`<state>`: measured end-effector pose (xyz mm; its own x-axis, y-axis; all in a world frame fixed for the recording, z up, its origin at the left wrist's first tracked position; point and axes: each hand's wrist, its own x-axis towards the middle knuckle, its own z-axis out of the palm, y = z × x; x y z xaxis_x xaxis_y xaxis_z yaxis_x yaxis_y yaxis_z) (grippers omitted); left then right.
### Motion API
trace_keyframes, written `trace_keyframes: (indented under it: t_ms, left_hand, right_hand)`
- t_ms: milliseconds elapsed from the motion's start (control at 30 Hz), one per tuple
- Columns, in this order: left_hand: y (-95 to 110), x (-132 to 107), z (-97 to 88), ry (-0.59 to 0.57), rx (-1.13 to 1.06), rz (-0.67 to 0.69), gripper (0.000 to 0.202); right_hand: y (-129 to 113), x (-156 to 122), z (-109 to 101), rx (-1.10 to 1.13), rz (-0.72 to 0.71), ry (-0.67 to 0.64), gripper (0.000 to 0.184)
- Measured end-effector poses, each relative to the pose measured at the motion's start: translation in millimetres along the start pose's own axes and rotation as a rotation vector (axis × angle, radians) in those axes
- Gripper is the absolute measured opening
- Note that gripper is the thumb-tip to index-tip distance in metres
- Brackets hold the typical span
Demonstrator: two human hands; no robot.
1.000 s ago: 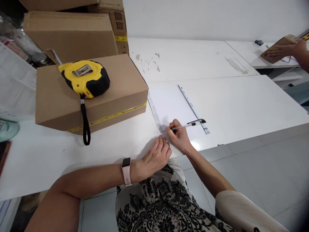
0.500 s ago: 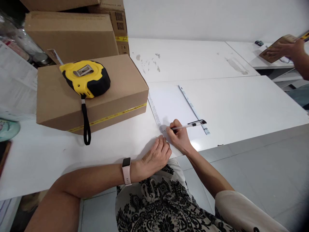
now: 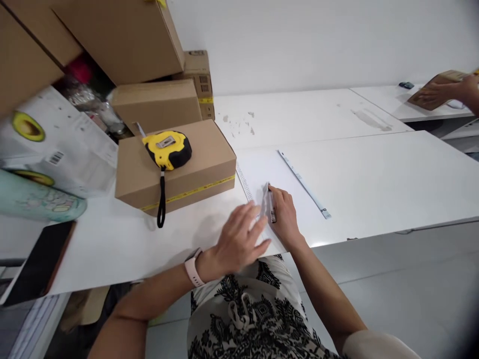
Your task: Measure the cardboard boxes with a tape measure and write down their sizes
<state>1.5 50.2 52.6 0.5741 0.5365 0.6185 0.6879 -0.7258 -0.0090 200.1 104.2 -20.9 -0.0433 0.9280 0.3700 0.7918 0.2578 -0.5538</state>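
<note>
My right hand (image 3: 285, 217) rests on a white sheet of paper (image 3: 275, 179) on the white table, its fingers closed around a pen (image 3: 270, 204) that now points away from me. My left hand (image 3: 239, 239), with a watch on the wrist, hovers just left of it with fingers stretched out and holds nothing; it is slightly blurred. A yellow and black tape measure (image 3: 167, 148) lies on a cardboard box (image 3: 202, 167) left of the paper, its black strap hanging over the box's front.
More cardboard boxes (image 3: 157, 102) are stacked at the back left, with a white printed package (image 3: 56, 144) and a teal object (image 3: 33, 202) beside them. A dark phone (image 3: 37, 264) lies at the table's left edge. Another person's hand holds a brown box (image 3: 434, 89) at far right.
The view has lifted and pulled back. My right hand turned the pen from lying sideways in writing pose to pointing away. My left hand rose off the table and spread its fingers.
</note>
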Motion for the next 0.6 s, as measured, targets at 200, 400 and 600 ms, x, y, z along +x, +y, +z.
trace_keyframes:
  t_ms: [200,400,600]
  left_hand:
    - [-86,35,-73.8,0.403,0.304,-0.482,0.052]
    - [-125,66,-81.3,0.036,0.198,-0.957,0.078]
    - [-143,77,-62.4,0.116,0.184,-1.082,0.070]
  right_hand:
    - [7,0,10,-0.026,-0.014,0.054,0.048]
    - [3,-3,5,-0.036,-0.023,0.025,0.041]
    - [3,-4,5,-0.009,-0.027,0.020,0.038]
